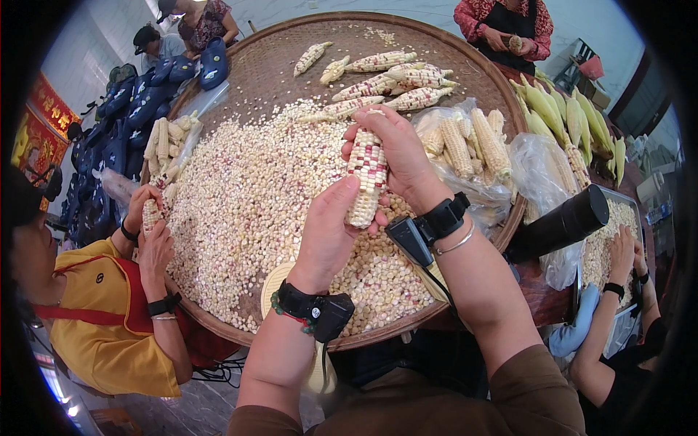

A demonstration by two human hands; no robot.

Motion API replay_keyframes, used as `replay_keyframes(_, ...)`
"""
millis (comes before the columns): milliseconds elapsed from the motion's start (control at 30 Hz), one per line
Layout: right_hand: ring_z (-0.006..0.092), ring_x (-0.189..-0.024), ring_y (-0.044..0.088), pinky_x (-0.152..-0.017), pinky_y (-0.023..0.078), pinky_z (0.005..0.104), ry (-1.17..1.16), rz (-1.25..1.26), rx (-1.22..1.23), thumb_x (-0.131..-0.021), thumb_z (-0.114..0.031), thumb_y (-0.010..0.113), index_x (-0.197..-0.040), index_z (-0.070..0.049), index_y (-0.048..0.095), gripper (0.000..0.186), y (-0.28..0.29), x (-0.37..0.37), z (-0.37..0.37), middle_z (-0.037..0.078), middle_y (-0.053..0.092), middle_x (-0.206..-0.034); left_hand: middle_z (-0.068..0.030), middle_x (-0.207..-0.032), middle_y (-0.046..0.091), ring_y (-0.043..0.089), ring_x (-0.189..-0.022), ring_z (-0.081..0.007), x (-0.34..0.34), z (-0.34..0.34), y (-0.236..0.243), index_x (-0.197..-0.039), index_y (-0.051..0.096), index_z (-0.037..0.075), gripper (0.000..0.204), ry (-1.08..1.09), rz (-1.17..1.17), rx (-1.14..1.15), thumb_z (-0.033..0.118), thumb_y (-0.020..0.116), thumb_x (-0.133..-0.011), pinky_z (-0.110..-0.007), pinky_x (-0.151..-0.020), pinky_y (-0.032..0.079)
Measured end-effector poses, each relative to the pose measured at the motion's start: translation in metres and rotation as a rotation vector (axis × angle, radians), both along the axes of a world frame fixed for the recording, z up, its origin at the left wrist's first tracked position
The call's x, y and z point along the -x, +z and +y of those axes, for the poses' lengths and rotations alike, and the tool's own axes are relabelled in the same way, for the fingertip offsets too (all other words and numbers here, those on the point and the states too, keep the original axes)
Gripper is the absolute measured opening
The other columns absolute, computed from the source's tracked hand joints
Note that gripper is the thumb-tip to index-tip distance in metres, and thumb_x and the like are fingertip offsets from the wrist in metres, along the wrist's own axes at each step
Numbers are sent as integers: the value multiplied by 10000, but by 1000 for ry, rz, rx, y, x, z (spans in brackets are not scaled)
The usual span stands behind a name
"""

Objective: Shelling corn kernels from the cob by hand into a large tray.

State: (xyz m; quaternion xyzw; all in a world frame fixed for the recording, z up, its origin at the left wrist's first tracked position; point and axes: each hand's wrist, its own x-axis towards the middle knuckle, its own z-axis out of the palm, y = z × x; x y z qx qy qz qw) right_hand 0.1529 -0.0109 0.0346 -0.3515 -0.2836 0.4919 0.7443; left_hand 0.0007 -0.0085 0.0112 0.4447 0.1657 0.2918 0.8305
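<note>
Over the middle of a big round woven tray [291, 62], a corn cob [369, 163] with white and dark-red kernels is held in both of my hands. My left hand [327, 229] grips its lower end, with the thumb pressed on the kernels. My right hand [398, 149] wraps round the upper end. Part of the cob's lower half looks pale and stripped. Beneath my hands lies a wide heap of loose kernels [240, 189]. Several unshelled cobs [374, 87] rest on the tray's far side.
Stripped cobs [458, 145] fill a plastic bag at the right rim, beside green-husked corn [563, 116]. A black cylinder [563, 224] juts near my right forearm. Co-workers handle corn at left [109, 312], far right [614, 349] and back [509, 33]. Blue clogs [127, 123] hang at left.
</note>
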Motion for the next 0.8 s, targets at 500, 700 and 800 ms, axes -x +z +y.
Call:
replay_keyframes(500,157,-635,652,-525,539,269,-62,-42,44,-929,-186,594,-1017,-51,523,176,-2,0,0,67,635,-780,-139,-923,653,622,-725,-172,-2,1,-1,-1150,547,-18,399,-44,-44,34,328,389,-1028,-257,-605,477)
replay_keyframes(700,157,-637,651,-528,540,271,-70,-61,49,-930,-182,590,-1010,-54,521,165,-1,1,0,67,635,-779,-131,-924,649,622,-731,-171,-2,1,-3,-1137,548,-9,394,-51,-56,22,332,385,-1028,-263,-611,476)
replay_keyframes(800,157,-642,651,-533,539,270,-75,-58,52,-932,-181,587,-1007,-55,520,161,-1,1,0,68,634,-781,-122,-913,647,620,-721,-168,-2,1,-3,-1134,550,-5,395,-43,-49,6,341,391,-1028,-263,-603,473)
